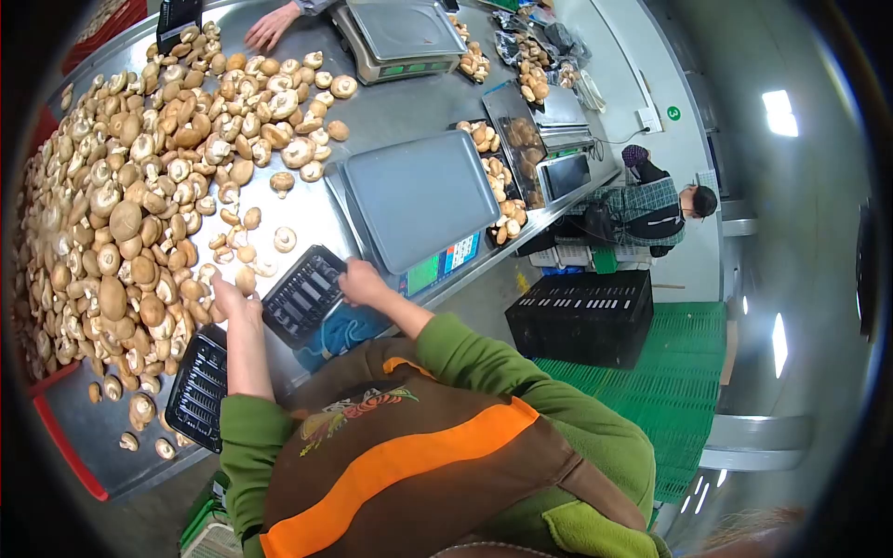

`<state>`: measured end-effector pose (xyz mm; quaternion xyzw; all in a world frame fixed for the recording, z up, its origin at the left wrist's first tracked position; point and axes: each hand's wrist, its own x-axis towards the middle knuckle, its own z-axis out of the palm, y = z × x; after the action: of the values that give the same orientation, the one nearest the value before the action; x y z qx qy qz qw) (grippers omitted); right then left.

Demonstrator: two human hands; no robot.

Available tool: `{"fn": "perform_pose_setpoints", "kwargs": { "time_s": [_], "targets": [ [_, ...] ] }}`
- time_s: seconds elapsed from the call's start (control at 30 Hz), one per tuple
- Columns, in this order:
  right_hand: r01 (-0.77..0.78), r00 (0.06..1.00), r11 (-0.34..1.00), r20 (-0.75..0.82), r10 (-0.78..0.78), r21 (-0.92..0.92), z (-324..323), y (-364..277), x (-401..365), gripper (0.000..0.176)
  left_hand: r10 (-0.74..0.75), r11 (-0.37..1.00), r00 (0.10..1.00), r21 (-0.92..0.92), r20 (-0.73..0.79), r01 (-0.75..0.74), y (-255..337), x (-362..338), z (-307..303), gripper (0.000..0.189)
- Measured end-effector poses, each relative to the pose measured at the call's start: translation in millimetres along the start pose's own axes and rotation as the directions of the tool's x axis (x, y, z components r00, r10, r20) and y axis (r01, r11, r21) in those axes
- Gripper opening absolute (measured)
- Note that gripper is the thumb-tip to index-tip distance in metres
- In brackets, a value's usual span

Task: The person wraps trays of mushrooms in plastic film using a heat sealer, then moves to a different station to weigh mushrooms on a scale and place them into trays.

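Shiitake mushrooms lie in a large heap on the metal table, brown caps and pale stems showing. At the near edge of the heap, my left hand has its fingers closed around a mushroom; the fingertips are partly hidden. My right hand grips the right edge of a black plastic tray. That tray is tilted, with ribs on its bottom and no mushrooms in it. Left of my left forearm is a second black tray.
A scale with a grey platform stands right of my tray. A blue cloth lies beneath it. Another scale and a co-worker's hand are across the table. Filled trays sit beyond. A black crate and a person are at right.
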<state>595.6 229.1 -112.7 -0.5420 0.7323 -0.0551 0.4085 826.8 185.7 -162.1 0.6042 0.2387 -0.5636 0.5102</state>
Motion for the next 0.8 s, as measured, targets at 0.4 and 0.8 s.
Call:
{"fn": "perform_pose_setpoints", "kwargs": {
  "time_s": [0.4, 0.8],
  "targets": [
    [0.149, 0.959, 0.967, -0.21, -0.192, -0.208, -13, -72, 125, 0.038, 0.153, 0.988, 0.97, -0.058, 0.191, -0.144, 50, 50, 97, 0.045],
    [0.07, 0.959, 0.994, 0.281, -0.043, -0.089, 8, -9, 26, 0.031, 0.078, 0.997, 0.984, 0.008, 0.158, -0.08, 56, 56, 95, 0.034]
  ]
}}
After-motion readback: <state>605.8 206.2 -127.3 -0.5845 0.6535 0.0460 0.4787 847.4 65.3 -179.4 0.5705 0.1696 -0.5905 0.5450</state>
